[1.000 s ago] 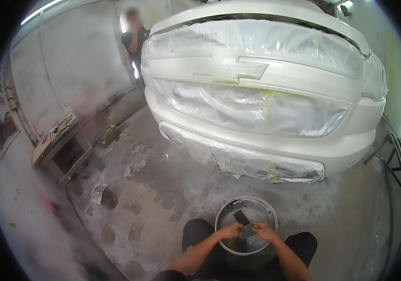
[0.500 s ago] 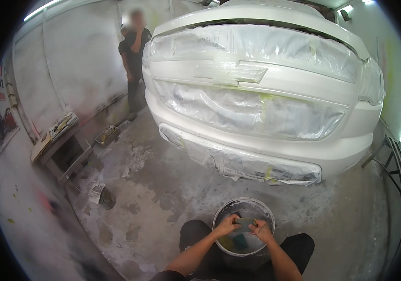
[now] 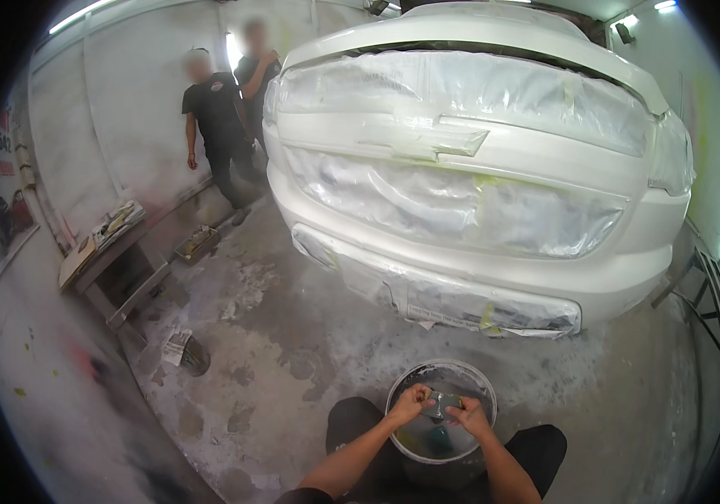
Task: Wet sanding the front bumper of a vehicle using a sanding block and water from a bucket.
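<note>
Both my hands are above a round bucket [image 3: 494, 391] set on the floor between my knees. My left hand [image 3: 410, 405] grips the left end of a small grey-green rectangular sheet, like wet sandpaper [image 3: 441, 408]. On the sheet's other end, the fingers and thumb of my right hand [image 3: 471, 416] are closed. Its surface shines as if wet. Below it in the bucket lies a dark teal piece [image 3: 438, 439], beside something yellowish that I cannot make out.
A white car [image 3: 360, 134] masked with plastic film and paper stands ahead. Two people in dark clothes, one nearer [image 3: 213, 126], stand at its left. A low table [image 3: 95, 244], tray [image 3: 197, 244] and paper-covered can [image 3: 188, 351] are leftward; a metal stand [image 3: 709, 294] is at right.
A second person has come into sight beside the one at the left. The sheet in my hands has tilted and looks darker and shinier. My hands stay above the bucket.
</note>
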Motion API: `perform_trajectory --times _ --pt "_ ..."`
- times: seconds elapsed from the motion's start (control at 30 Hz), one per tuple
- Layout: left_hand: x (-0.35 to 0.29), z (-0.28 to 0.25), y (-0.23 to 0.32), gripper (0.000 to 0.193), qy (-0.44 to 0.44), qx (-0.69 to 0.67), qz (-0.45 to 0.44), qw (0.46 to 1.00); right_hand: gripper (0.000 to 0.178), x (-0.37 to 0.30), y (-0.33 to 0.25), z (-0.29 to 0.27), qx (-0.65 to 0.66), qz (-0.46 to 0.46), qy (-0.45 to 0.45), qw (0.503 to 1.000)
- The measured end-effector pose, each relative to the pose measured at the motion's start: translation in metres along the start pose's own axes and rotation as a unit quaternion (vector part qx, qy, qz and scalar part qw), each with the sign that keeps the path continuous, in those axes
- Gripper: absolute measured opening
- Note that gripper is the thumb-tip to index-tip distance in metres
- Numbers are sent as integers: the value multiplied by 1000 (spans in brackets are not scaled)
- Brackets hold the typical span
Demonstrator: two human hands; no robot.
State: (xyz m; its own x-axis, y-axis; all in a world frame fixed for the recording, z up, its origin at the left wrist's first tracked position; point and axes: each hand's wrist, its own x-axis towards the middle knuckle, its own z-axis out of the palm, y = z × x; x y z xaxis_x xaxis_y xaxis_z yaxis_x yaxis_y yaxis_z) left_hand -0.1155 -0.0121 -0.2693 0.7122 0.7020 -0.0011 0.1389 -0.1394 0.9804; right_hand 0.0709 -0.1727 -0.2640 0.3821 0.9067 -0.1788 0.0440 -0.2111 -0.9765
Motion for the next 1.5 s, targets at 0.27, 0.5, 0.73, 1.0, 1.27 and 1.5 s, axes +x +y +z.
perform_trajectory --times 0.27,0.5,0.73,1.0,1.27,1.5 --pt "-1 1 -9 16 -13 -6 -24 1000 26 2 -2 0 70 5 -34 997" --pt "1 2 -16 12 -23 -31 15 999 45 0 5 2 -18 46 -9 999" --pt "-5 9 12 18 -2 66 7 998 94 14 52 -4 -323 -60 -20 944" --pt "-8 5 4 28 -199 6 -76 977 89 -6 -2 16 -130 -27 -183 974" --pt "-14 14 24 44 -277 48 -35 959 42 -5 33 4 -220 -115 -104 963" --pt "-15 12 -9 30 -182 114 79 973 34 -13 13 17 -483 -53 -119 866"
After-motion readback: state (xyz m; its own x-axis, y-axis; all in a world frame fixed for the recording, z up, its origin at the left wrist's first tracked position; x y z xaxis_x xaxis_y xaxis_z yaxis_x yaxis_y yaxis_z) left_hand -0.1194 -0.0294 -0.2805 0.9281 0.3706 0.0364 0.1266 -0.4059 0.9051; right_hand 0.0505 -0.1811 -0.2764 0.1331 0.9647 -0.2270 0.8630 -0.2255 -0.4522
